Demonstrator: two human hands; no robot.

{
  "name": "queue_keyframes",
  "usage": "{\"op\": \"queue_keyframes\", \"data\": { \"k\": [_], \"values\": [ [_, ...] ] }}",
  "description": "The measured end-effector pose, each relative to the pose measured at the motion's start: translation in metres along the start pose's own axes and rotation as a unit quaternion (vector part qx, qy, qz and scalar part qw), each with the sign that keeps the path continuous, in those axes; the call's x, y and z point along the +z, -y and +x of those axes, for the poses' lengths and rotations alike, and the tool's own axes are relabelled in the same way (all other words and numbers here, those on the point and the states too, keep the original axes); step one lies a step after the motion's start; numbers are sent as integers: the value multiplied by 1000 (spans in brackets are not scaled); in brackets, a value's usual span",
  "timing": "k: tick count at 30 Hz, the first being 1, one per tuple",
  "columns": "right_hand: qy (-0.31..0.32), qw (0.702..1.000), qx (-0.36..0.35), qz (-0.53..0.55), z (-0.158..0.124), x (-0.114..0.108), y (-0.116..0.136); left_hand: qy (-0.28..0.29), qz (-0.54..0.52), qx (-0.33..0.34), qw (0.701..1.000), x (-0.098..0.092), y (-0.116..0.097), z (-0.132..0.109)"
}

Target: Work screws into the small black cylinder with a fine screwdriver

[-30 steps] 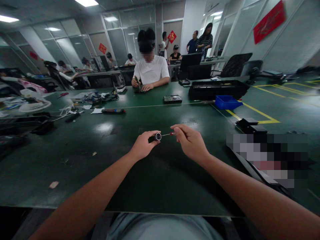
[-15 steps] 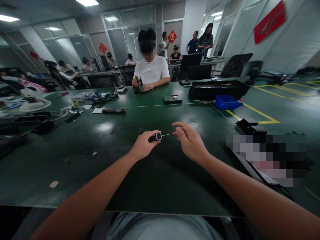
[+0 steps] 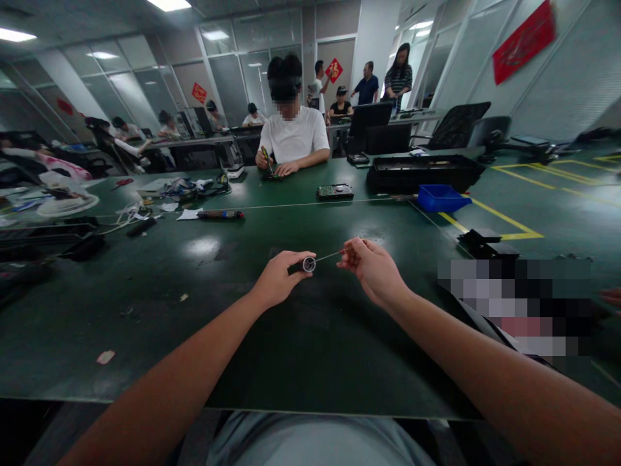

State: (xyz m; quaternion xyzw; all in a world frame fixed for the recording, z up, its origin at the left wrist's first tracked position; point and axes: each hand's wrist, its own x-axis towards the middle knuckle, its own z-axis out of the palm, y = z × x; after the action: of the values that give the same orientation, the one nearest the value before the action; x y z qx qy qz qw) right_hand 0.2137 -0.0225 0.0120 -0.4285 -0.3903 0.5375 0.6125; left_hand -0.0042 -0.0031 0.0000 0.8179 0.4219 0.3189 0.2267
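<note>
My left hand [image 3: 277,279] grips a small black cylinder with a silver ring at its end [image 3: 307,264], held just above the green table [image 3: 194,310]. My right hand [image 3: 369,266] pinches a thin screwdriver [image 3: 330,255] by its red handle end. The screwdriver's shaft slants down to the left, and its tip meets the silver ring. Both hands hover over the middle of the table, close together.
Across the table a person in a white shirt [image 3: 294,139] works with a screwdriver. A circuit board [image 3: 334,191], a long black case [image 3: 422,173] and a blue bin [image 3: 440,198] lie beyond my hands. Cables and tools clutter the left [image 3: 145,213]. A black device [image 3: 485,243] sits at right.
My right hand has drawn slightly right and up, tilting the screwdriver so its handle end rises. The left hand holds the cylinder in nearly the same place.
</note>
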Motion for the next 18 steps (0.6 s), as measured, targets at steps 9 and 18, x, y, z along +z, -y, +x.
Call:
{"op": "queue_keyframes", "data": {
  "k": [9,18],
  "values": [
    [-39,993,-84,-72,2,-6,-2,-1,40,1,999,-1,-4,-1],
    [-39,944,-213,-251,-14,-2,10,9,48,5,999,0,-2,-1]
  ]
}}
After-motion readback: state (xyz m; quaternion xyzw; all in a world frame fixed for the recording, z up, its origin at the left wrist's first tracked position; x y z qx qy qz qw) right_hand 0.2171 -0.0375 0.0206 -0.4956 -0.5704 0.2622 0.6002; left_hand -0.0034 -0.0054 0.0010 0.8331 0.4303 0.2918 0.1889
